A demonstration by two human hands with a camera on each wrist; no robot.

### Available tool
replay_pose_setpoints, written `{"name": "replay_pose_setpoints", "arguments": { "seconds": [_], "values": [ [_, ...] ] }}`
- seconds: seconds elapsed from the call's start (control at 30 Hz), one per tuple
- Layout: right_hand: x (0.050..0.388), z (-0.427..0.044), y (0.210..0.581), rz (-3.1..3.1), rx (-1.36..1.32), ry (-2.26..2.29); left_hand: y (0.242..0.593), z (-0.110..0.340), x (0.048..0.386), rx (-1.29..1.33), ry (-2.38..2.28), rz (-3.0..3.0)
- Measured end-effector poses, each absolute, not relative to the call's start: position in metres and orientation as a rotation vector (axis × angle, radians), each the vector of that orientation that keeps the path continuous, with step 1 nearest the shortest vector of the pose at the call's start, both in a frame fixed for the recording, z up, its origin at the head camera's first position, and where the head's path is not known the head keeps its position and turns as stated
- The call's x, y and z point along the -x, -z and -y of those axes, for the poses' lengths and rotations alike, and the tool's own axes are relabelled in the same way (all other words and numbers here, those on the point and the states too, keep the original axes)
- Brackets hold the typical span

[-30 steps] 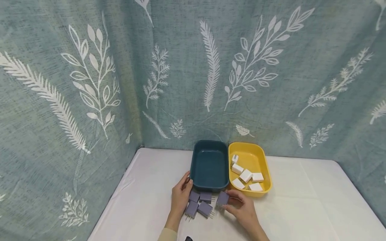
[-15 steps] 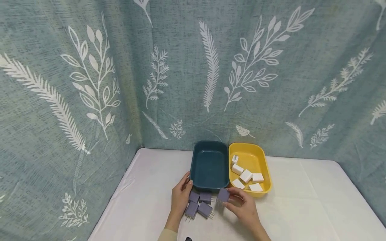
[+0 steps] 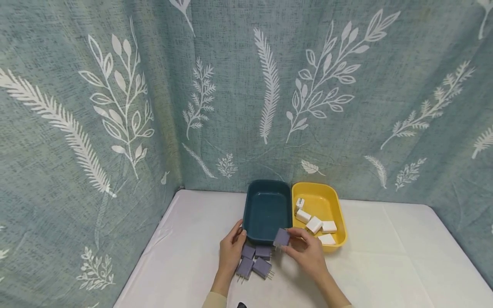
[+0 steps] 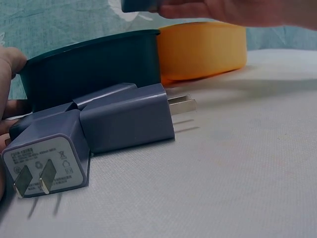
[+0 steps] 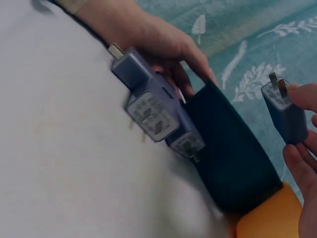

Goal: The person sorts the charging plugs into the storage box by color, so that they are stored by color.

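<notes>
My right hand (image 3: 309,252) pinches a purple-grey charger plug (image 3: 282,238) between thumb and fingers, over the near right edge of a dark teal bin (image 3: 269,242). In the right wrist view, that charger's (image 5: 287,114) metal prongs point upward. My left hand (image 3: 230,252) grips the bin's near left corner, with a fingertip on the rim and other fingers against the outside wall. Several more purple chargers (image 3: 262,268) lie together on the table before the bin, beside my left hand. In the left wrist view, one charger's (image 4: 47,163) prongs face the camera.
A yellow bin (image 3: 341,214) stands against the teal bin's right side, holding several white chargers (image 3: 314,225). A white cloth (image 3: 385,256) covers the table. Behind hangs a blue-green curtain (image 3: 231,107) with white leaf prints. A small dark object (image 3: 241,305) shows at the bottom edge.
My right hand has lifted its purple charger from beside the others, up and away from me to the teal bin's near rim. The left hand stays where it was.
</notes>
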State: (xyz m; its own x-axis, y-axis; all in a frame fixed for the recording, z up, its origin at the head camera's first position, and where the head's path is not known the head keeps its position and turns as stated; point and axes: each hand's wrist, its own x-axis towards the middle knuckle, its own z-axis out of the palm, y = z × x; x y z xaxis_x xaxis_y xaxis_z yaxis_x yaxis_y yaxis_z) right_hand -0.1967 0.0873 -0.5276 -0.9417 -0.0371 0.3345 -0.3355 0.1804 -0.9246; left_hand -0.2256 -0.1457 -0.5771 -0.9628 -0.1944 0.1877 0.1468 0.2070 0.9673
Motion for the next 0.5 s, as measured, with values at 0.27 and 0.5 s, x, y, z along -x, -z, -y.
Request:
{"name": "replay_pose_setpoints", "arguments": {
  "seconds": [0.27, 0.5],
  "values": [
    [0.214, -0.077, 0.521, 2.27, -0.252, -1.807, 0.578, 0.144, 0.225, -0.015, 1.799, 2.217],
    [0.221, -0.072, 0.518, 2.252, -0.256, -1.828, 0.576, 0.146, 0.224, -0.045, 1.783, 2.234]
  ]
}}
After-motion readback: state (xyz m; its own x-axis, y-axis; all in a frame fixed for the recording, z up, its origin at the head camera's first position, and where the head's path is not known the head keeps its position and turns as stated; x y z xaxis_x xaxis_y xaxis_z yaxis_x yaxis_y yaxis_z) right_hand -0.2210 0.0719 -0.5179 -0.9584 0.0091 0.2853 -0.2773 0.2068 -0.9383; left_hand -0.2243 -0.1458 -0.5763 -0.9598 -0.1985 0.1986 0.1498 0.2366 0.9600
